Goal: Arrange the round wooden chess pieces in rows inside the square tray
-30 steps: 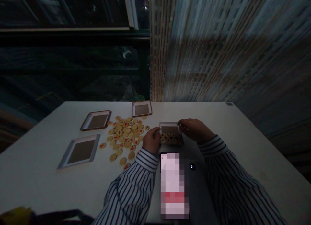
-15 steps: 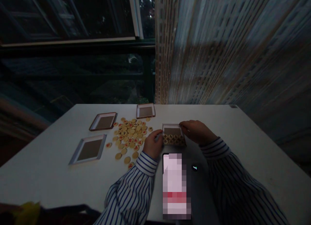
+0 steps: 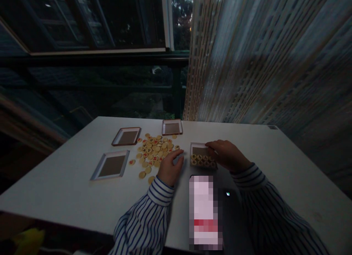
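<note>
My left hand (image 3: 170,168) is held above the table beside the loose xiangqi pieces (image 3: 156,148), thumb and fingers apart, with nothing in it. A gap separates it from a small shallow box (image 3: 199,145) on its right. Two rows of round pieces (image 3: 200,160) with dark characters lie in the box's near half. My right hand (image 3: 228,154) is closed over the box's right rim, its fingertips reaching inside; the palm hides that corner. The loose pieces are pale discs, some showing red or black characters, others blank side up.
Three more shallow trays stand around the pile: one at left (image 3: 111,165), one at far left (image 3: 126,136) and one at the back (image 3: 172,127). A phone (image 3: 205,207) with a blurred screen lies nearest me. Beside it, a dark object shows a small light (image 3: 228,193).
My left hand has let go of the box's left side and moved left, its fingers opening. The right hand's fingers reach further over the box. The whole view has shifted slightly.
</note>
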### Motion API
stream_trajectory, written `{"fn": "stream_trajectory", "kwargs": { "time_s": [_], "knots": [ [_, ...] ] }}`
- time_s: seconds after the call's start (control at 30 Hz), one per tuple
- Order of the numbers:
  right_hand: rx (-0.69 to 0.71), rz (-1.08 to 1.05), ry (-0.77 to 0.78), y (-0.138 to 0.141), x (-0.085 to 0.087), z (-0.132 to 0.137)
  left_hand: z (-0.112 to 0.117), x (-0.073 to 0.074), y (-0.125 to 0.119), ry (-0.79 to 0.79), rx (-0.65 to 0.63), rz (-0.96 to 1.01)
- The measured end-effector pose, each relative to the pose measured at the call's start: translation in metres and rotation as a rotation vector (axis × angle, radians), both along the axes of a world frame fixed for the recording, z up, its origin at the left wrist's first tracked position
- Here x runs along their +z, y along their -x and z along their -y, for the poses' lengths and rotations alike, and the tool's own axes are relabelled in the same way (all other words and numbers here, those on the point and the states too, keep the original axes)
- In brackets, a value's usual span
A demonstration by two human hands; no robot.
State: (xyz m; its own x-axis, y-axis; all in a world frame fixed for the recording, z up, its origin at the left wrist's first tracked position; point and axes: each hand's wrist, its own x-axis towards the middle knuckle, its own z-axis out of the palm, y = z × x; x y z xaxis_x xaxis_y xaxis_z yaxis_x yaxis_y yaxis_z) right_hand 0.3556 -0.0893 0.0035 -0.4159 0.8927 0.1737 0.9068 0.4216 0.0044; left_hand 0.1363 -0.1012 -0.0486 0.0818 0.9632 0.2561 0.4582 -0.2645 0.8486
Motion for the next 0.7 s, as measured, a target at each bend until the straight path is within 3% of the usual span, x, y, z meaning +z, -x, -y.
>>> {"fn": "stream_trajectory", "kwargs": {
  "time_s": [0.47, 0.7],
  "knots": [
    [0.044, 0.039, -0.013, 0.017, -0.003, 0.002, 0.003, -0.002, 0.040, 0.062, 0.058, 0.041],
    [0.078, 0.082, 0.000, 0.029, 0.006, 0.000, 0.001, 0.007, 0.068, 0.096, 0.173, 0.090]
  ]
}}
